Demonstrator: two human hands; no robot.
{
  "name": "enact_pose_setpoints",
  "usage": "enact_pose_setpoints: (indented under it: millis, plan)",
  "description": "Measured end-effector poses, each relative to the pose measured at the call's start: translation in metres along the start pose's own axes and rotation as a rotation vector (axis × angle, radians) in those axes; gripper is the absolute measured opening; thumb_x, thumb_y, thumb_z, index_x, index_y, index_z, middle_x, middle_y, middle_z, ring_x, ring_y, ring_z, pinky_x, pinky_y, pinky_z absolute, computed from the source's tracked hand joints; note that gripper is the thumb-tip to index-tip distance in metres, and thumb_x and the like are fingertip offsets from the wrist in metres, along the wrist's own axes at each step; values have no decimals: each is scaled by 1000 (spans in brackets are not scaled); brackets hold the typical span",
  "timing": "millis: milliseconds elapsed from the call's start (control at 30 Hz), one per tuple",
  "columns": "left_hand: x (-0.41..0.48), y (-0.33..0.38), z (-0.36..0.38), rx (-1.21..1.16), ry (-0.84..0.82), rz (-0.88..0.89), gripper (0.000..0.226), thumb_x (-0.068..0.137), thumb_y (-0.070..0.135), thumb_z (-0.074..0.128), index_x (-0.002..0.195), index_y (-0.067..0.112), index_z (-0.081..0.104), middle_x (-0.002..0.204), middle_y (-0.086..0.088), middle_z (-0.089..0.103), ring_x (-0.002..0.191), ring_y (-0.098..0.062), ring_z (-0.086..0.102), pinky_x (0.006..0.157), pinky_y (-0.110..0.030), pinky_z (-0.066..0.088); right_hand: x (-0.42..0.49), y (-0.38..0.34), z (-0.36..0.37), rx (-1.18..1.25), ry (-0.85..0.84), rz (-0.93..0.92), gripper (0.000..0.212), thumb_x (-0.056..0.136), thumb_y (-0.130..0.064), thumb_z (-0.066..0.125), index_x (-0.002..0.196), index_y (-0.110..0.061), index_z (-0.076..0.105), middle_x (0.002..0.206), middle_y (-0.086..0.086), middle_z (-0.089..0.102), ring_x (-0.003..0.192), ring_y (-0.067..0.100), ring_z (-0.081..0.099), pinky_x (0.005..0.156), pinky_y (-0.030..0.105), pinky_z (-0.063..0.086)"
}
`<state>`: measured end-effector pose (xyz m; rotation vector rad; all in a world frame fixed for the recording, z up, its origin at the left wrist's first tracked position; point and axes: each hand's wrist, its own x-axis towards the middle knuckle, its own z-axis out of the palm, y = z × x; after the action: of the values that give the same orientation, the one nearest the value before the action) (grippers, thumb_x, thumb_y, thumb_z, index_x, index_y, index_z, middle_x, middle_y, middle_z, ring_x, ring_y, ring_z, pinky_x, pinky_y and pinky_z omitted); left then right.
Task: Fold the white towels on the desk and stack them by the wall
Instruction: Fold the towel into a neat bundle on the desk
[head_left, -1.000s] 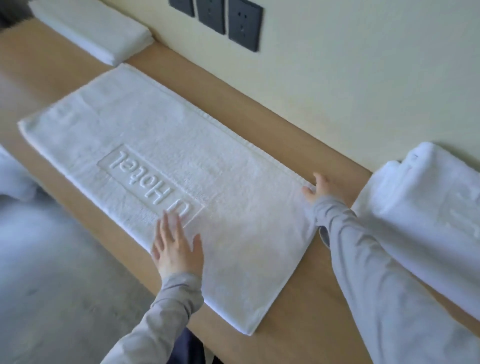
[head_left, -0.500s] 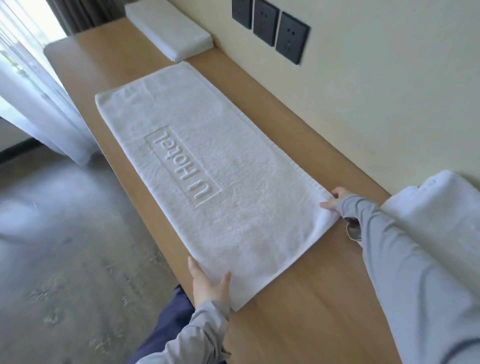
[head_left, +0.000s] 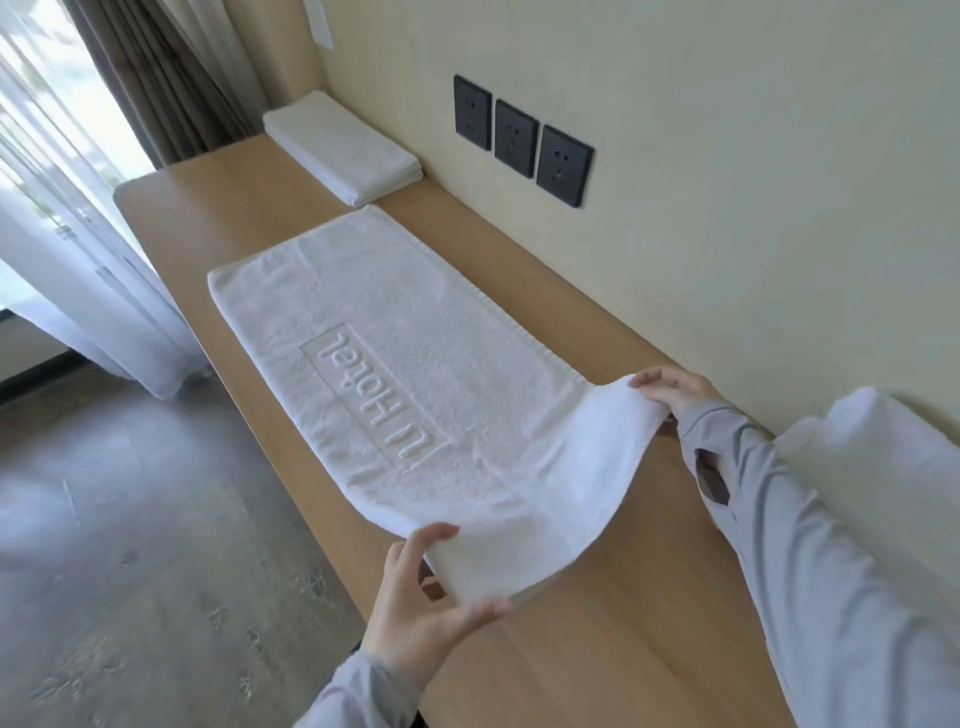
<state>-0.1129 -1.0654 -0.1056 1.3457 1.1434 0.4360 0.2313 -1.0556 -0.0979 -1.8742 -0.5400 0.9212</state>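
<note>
Pinching the spread towel (head_left: 415, 374) at its near corners, the left hand (head_left: 421, 587) and right hand (head_left: 670, 389) held that end raised off the tabletop (head_left: 623, 623). One folded towel (head_left: 343, 150) lay far by the wall; a towel heap (head_left: 883, 457) on the right looked unfolded.

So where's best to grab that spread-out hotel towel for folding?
Take the hotel towel by its two near corners, from the short end. It lies long and flat on the desk; left hand and right hand pinch there, lifting that edge.
</note>
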Motion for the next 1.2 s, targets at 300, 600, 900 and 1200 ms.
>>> enact_pose_setpoints:
  millis: [300, 600, 900, 1200]
  plan:
    - [44, 38, -71, 305, 126, 225, 59, 52, 11, 87, 92, 40, 54, 98, 9, 55, 76, -7, 57, 64, -15, 45, 27, -71, 40, 596, -46, 65, 22, 85, 17, 45, 81, 0, 58, 70, 9, 60, 75, 21, 57, 65, 26, 57]
    - [111, 71, -155, 279, 224, 342, 57, 82, 14, 69, 37, 31, 39, 61, 2, 29, 54, -9, 34, 51, -16, 26, 59, -127, 92, -367, 282, -98, 23, 78, 7, 61, 89, -13, 67, 87, 15, 67, 67, 25, 63, 59, 24, 54]
    - [191, 75, -246, -16, 88, 199, 44, 88, 23, 61, 52, 2, 46, 79, 2, 43, 73, -7, 44, 66, -13, 32, 97, -200, 179, -389, 357, -347, 24, 90, -23, 59, 97, 1, 59, 94, 10, 51, 89, 17, 47, 80, 27, 35]
    - [275, 88, -328, -116, 112, 123, 32, 85, 31, 66, 78, 0, 73, 107, -5, 55, 108, -17, 52, 102, -35, 36, 175, -237, 297, -255, 463, -437, 23, 95, -30, 48, 81, -11, 49, 64, 1, 46, 62, 19, 41, 55, 28, 24]
